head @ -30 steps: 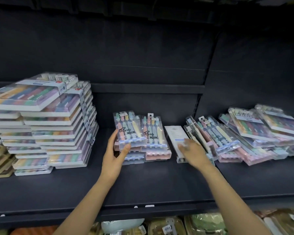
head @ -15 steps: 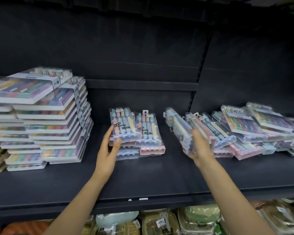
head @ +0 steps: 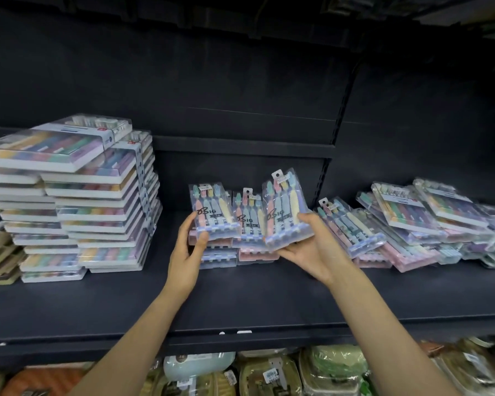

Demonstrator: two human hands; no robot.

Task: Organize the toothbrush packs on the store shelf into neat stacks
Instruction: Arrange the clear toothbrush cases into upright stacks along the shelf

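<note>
toothbrush pack [head: 285, 212] gripped by right hand [head: 312, 250]

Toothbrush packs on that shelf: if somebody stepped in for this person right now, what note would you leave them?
Left hand: grips the front of the left small stack, thumb on its top pack.
Right hand: holds one pack face up, tilted, just above the right small stack.
Done: two short stacks side by side mid-shelf; tall stacks of wide packs at the left look tidy.
Left: set the held pack down on a stack, then sort the loose pile sprawled at the right, packs overlapping at angles.
</note>
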